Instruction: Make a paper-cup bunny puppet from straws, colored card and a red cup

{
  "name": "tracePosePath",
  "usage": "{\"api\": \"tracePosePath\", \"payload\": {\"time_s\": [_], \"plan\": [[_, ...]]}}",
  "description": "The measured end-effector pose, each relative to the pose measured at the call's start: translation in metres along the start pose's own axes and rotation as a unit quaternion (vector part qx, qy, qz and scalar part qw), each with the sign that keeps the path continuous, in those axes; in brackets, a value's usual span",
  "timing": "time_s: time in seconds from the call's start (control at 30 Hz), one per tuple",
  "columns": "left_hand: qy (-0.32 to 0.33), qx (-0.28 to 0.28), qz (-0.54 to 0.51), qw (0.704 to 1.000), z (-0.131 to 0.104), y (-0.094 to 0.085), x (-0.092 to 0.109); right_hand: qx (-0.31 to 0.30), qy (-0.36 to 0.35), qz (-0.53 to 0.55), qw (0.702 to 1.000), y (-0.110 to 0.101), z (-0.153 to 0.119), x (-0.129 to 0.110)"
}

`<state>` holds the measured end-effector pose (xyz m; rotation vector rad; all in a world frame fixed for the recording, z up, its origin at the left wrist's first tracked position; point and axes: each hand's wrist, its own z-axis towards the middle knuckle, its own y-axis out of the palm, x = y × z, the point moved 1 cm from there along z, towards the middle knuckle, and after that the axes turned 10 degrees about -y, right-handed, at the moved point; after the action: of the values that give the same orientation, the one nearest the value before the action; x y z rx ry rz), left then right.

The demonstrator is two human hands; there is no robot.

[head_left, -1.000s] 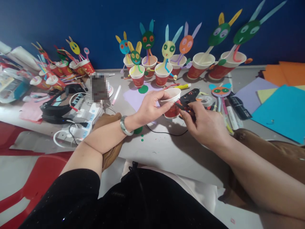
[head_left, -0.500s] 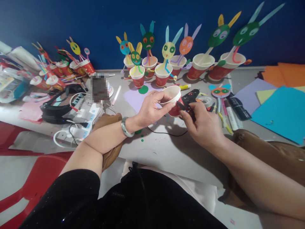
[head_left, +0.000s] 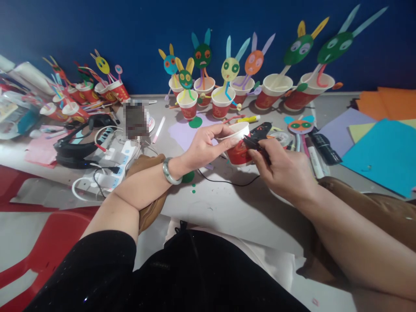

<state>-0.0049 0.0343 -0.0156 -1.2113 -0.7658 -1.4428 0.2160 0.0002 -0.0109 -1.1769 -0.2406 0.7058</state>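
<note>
My left hand (head_left: 209,145) is closed around the rim of a red paper cup (head_left: 239,152) with a white inside, thumb outside and fingers on the far side. The cup is tilted a little above the table. My right hand (head_left: 284,171) grips a small black pointed hand tool (head_left: 252,143), its tip at the cup's right side just under the rim. Its exact kind is hard to make out, as my fingers cover most of it. Right behind the cup lies another black object (head_left: 262,129), partly hidden.
Red cups with paper rabbit-like figures, such as a yellow-faced one (head_left: 230,68), line the blue wall. Coloured paper (head_left: 383,154) and markers (head_left: 314,158) lie at right. A power strip (head_left: 121,167) with cables and a black headset (head_left: 76,147) are at left.
The cup has come slightly lower and nearer, its rim tipped flatter so less of its inside shows. My right hand has shifted a little to the right and down with the tool.
</note>
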Motion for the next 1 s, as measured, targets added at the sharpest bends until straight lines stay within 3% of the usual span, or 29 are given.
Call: {"api": "tracePosePath", "payload": {"time_s": [0.3,0.77,1.0], "plan": [[-0.075,-0.082,-0.047,0.993,0.004,-0.011,0.009,-0.020,-0.068,-0.011,0.997,-0.010,0.004,0.006],[-0.094,-0.107,-0.058,0.988,0.004,-0.012,0.015,-0.042,-0.088,-0.015,0.995,-0.015,0.006,0.005],[-0.097,-0.119,-0.060,0.986,0.006,-0.013,0.014,-0.065,-0.052,0.000,0.997,-0.014,0.005,0.004]]}}
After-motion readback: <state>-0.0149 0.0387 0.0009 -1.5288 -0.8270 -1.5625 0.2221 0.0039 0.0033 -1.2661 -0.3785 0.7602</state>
